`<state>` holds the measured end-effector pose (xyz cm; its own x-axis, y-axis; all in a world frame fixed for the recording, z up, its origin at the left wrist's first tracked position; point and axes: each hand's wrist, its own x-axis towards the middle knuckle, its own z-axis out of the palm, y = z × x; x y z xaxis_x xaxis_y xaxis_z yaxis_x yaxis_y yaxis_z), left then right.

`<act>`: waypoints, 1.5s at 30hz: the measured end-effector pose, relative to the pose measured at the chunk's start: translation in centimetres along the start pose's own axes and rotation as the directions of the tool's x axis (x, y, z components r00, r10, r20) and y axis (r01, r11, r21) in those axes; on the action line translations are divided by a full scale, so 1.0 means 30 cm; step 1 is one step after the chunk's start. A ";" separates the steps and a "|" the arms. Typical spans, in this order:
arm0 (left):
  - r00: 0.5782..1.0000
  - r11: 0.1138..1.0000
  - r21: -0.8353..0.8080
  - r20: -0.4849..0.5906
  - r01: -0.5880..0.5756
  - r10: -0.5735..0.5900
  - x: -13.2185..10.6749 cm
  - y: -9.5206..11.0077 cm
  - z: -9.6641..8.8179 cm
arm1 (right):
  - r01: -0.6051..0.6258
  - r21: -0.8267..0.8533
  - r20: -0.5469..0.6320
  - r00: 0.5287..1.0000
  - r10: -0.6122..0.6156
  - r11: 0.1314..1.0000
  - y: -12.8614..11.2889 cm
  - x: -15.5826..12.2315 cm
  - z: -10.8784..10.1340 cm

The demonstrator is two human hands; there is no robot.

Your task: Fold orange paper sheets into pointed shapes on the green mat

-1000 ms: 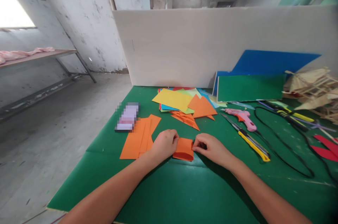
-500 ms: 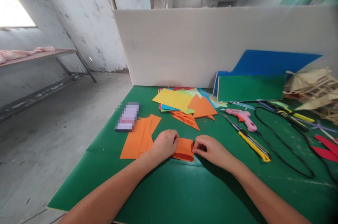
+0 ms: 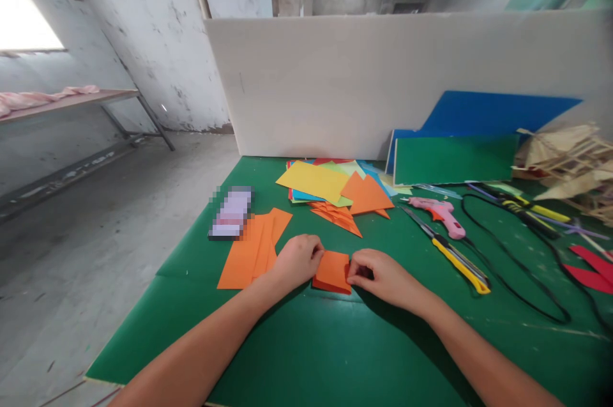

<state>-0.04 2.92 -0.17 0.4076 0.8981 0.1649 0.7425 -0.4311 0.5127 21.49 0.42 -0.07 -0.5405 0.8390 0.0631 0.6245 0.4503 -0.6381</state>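
Observation:
A small folded orange paper (image 3: 332, 270) lies on the green table cover (image 3: 306, 349) near the middle. My left hand (image 3: 299, 260) pinches its left edge with curled fingers. My right hand (image 3: 378, 274) grips its right edge, fingers closed. Both hands press the paper down against the cover. To the left of my left hand lie orange paper strips (image 3: 249, 248). Behind the hands sit folded orange triangles (image 3: 338, 215).
A stack of coloured paper sheets (image 3: 325, 182) lies further back. A pink glue gun (image 3: 440, 212), a yellow utility knife (image 3: 462, 259) and a black cable (image 3: 517, 253) lie to the right. Green and blue boards (image 3: 454, 159) lean on a white panel. A blurred-out object (image 3: 231, 212) sits at left.
The orange paper lies flatter now, pressed down between my hands. My right hand has shifted slightly left. Nothing else moved.

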 end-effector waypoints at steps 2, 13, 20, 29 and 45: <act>1.000 1.000 0.023 -0.004 -0.011 0.012 -0.003 0.000 0.006 | -0.025 -0.014 -0.023 0.999 0.025 1.000 0.000 0.003 0.010; 1.000 0.990 0.140 0.019 0.000 -0.002 -0.012 0.012 0.026 | 0.076 0.024 0.108 0.991 -0.078 0.997 -0.019 -0.013 -0.003; 0.999 0.991 0.137 0.032 -0.002 -0.003 -0.014 0.013 0.021 | 0.041 -0.014 0.012 0.999 -0.041 0.999 0.003 -0.003 0.003; 0.997 0.959 0.284 0.076 -0.023 0.002 -0.012 0.041 0.014 | -0.169 -0.077 -0.271 0.952 0.143 0.983 0.055 0.058 0.025; 0.999 0.963 0.268 0.043 0.014 -0.026 -0.011 0.046 0.026 | -0.045 -0.148 -0.184 0.983 0.017 0.988 0.034 0.053 0.012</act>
<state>1.26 1.96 -0.17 0.4102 0.9047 0.1152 0.8633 -0.4259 0.2708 21.07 2.11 -0.90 -0.4163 0.8886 0.1924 0.7249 0.4521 -0.5197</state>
